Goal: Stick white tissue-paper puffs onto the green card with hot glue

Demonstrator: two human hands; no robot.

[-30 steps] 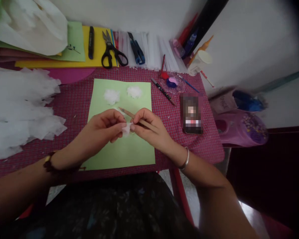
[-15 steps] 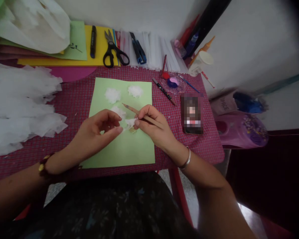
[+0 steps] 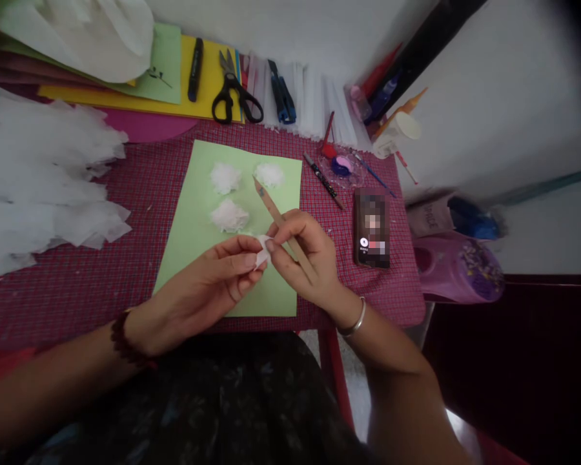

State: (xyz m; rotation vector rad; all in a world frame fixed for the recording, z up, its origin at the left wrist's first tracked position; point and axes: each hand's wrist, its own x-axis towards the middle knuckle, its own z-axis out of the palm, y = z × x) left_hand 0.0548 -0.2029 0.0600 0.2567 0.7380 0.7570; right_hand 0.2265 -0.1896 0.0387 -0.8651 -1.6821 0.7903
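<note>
Over the green sheet of paper [image 3: 184, 245], my left hand [image 3: 208, 274] pinches a small piece of thin white paper [image 3: 263, 253] between thumb and fingers. My right hand [image 3: 305, 255] grips a pale wooden stick [image 3: 275, 212], its pointed tip slanting up and away to the left. The thumb and forefinger of that same hand also touch the white piece's right side. Three fluffy white paper puffs lie on the sheet beyond my hands: one at the upper left [image 3: 225, 177], one at the upper right [image 3: 270, 174], one nearer [image 3: 229, 216].
Layered white paper [image 3: 48, 174] covers the table's left side. Scissors [image 3: 232, 93], a black marker [image 3: 195, 70] and a blue cutter knife [image 3: 281, 93] lie at the back. To the right are a pen [image 3: 323, 181], a paint dish [image 3: 356, 173], a phone [image 3: 372, 227] and a cup [image 3: 403, 132].
My left hand has moved right and closed on the white piece, which only the right hand held before. The stick now points more steeply away. The view has shifted slightly.
</note>
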